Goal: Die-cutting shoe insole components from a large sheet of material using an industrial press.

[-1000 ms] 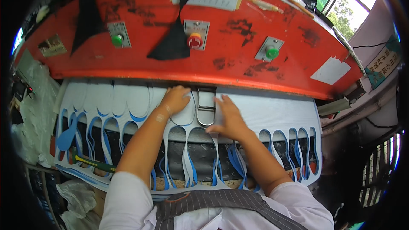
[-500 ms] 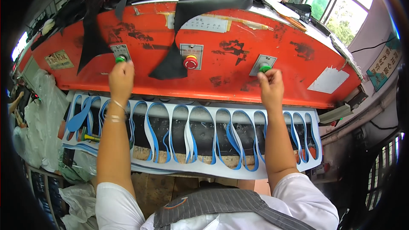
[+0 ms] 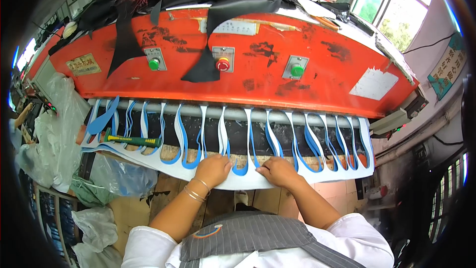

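In the head view, the white-and-blue sheet (image 3: 238, 182) is seen spread along the front of a red machine (image 3: 258, 92), its row of long cut-outs divided by thin strips and its near border bowed toward the body. That border is held by both hands near its middle: the fingers of the left hand (image 3: 214, 169) are curled narrowly over it, and those of the right hand (image 3: 278, 171) are closed on it just beside, a small gap being left between. How firmly it is pinched cannot be told.

A black pad (image 3: 241, 136) is seen through the openings. At the left, a green-and-yellow handle (image 3: 133, 140) is laid across the strips, near a loose blue piece (image 3: 104, 117).

If the border were pulled unevenly, the thin strips might be stretched, twisted or torn, since little material is left between the openings. The handle could be dragged along and tipped off the front, as it is laid across the strips. The far ends might be snagged beneath the machine's lower edge.
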Action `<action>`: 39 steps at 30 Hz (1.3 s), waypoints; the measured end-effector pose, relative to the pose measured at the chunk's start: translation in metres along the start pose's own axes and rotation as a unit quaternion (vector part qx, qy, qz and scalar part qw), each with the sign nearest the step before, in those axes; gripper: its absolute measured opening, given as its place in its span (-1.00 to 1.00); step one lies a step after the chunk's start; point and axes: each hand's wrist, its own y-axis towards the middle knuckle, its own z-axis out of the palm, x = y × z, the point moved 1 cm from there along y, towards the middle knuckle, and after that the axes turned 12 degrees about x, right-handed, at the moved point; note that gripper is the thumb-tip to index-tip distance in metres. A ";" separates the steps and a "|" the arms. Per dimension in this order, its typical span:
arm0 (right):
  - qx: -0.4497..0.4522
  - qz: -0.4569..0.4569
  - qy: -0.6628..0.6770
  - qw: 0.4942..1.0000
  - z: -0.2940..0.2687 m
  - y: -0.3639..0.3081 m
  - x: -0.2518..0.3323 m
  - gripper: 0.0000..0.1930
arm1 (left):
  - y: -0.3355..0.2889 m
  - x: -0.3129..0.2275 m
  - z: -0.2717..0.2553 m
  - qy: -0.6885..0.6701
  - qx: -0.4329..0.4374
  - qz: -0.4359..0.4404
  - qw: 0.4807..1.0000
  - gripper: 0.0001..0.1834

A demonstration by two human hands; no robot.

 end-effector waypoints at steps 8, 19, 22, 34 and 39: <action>-0.090 0.073 -0.059 0.991 0.004 0.002 0.009 -0.42 | 0.002 -0.006 0.000 -0.007 -0.016 -0.025 1.000 -0.73; -0.117 -0.045 0.086 0.988 -0.070 0.037 0.016 -0.72 | 0.057 0.039 -0.042 -0.040 0.305 0.119 0.944 -0.65; -0.214 -0.169 0.006 0.962 -0.044 0.092 0.006 -0.74 | 0.099 0.056 -0.016 -0.066 0.085 0.146 0.983 -0.72; -0.115 -0.265 0.011 0.957 0.029 0.186 -0.024 -0.90 | 0.119 0.126 0.040 -0.088 0.009 0.205 0.975 -0.87; -0.097 -0.254 0.053 0.961 0.026 0.203 -0.040 -0.90 | 0.137 0.137 0.041 -0.143 0.012 0.220 0.965 -0.90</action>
